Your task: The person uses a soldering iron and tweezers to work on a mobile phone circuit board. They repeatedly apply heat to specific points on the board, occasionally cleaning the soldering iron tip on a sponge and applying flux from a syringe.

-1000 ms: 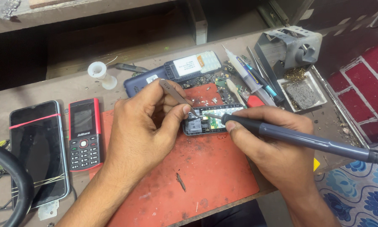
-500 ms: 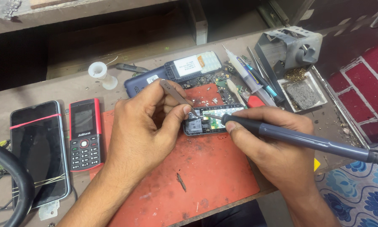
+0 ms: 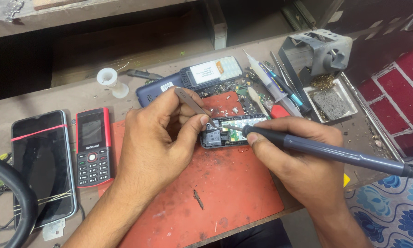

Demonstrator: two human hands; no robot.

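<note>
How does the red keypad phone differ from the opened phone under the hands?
The red keypad phone is whole, with screen and keys showing; the opened phone has its circuit board bare. The red keypad phone lies untouched left of the red mat; the opened phone sits on it, between the left hand with tweezers and the right hand with a soldering iron. Both lie flat.

Counts on the desk [image 3: 78,94]: 1 red work mat [image 3: 229,193]. Phones: 4 total, incl. 1 black smartphone [image 3: 41,165] w/ red band at left edge, 1 red keypad phone [image 3: 93,147] beside it, 1 opened phone [image 3: 231,132] mid-mat, 1 dark-blue phone body [image 3: 152,93] near back edge. 1 loose keypad cover [image 3: 211,72]. 1 tweezers [image 3: 193,104]. 1 soldering iron [image 3: 325,151]. 1 solder spool [image 3: 110,79]. 1 syringe [image 3: 268,79]. 1 iron stand [image 3: 321,53].
</note>
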